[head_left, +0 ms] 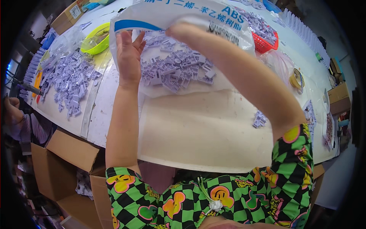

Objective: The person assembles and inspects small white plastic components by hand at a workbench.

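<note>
– Where did the pale plastic parts (pixel 173 70) lie?
– Heaped at the near end of the white sack (pixel 179 11), mid-table (pixel 187 129).
– And the fingers?
– The left hand (pixel 129 57) had its fingers spread, apparently gripping nothing, by the sack's left edge. The right hand (pixel 180 32) was blurred farther right; I couldn't tell its grip.
– Any risk?
– A sharp tug on the sack could have scattered loose parts nearward.

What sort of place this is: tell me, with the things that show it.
Probably a workshop or small factory: heaps of pale-lilac plastic pieces lie on a large white table, and a red basket on it holds more.
</note>
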### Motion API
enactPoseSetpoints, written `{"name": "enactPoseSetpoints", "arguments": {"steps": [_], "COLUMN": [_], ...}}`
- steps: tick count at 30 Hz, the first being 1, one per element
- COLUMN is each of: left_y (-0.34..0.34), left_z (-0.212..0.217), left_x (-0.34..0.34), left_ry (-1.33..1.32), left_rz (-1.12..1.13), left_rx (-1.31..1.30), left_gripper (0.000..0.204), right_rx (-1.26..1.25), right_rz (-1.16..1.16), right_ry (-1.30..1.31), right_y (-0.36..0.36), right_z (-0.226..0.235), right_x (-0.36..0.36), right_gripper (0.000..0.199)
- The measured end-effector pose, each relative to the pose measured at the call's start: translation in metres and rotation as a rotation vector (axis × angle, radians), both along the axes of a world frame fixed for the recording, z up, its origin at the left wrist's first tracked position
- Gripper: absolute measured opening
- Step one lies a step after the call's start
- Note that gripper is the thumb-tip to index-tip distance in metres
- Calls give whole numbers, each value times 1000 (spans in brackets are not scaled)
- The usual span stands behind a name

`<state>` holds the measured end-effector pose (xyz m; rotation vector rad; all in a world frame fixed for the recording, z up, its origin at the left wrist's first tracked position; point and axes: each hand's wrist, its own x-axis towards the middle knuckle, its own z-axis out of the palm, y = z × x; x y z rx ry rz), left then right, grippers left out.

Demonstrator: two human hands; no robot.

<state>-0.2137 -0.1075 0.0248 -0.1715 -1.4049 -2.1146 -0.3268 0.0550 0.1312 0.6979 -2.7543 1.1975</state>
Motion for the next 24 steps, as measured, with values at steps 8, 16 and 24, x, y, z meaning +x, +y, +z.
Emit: {"name": "enactPoseSetpoints", "arguments": {"steps": [8,16,24], "left_y": [-4,-17,-19], "left_z": [5,-8,-4], "left_x": [17,19,22], "left_ry": [148,338,331], "left_rz": [117,416,412], "left_rx": [-177,-655,-510], "left_gripper": [77,83,77], "right_rx": [109,238,289], "right_rz": [34,111,206], "right_ry": [-15,-16,-44], "right_y": [-26,-70,-89], "right_z": [-16,-39,-51], "right_x": [-13,-38,-57], "right_gripper": [50,51,52]}}
